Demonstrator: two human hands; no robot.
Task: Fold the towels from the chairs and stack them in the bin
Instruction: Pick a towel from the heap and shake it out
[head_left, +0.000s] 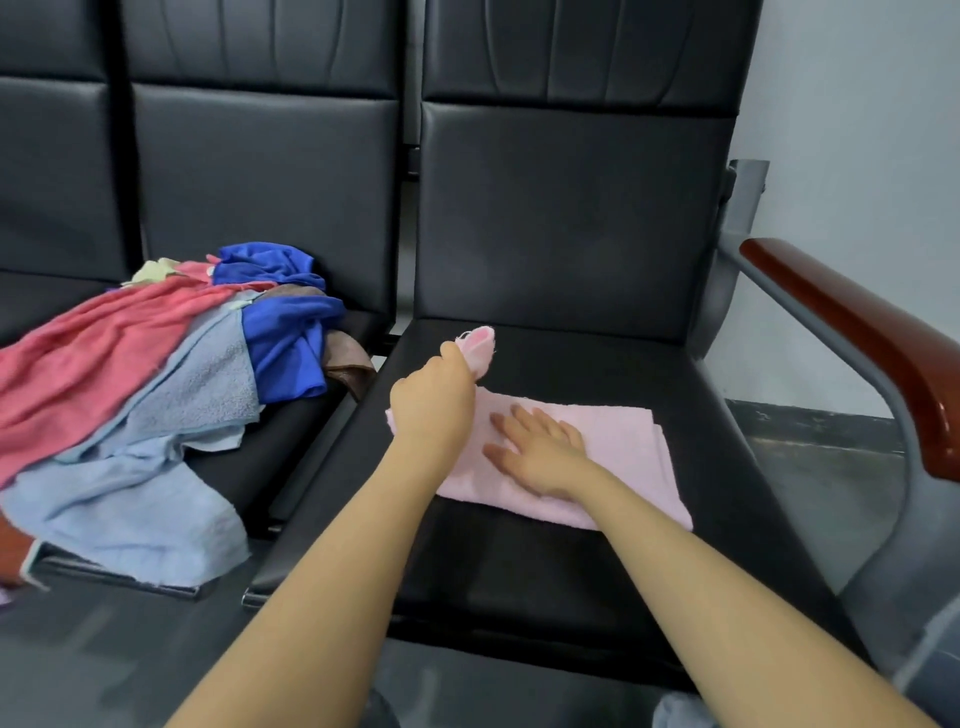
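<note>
A pale pink towel (623, 457) lies partly folded on the seat of the right-hand black chair (571, 571). My left hand (434, 400) grips the towel's left corner and holds it lifted above the seat, the corner poking out past my fingers. My right hand (540, 452) lies flat on the middle of the towel, fingers spread, pressing it down. A heap of unfolded towels (156, 395) in red, grey-blue, light blue, royal blue and brown covers the neighbouring chair seat on the left. No bin is in view.
A wooden armrest (872, 343) on a grey metal frame borders the right chair. Black chair backs (571, 208) rise behind both seats. Grey floor (831, 467) and a pale wall lie to the right.
</note>
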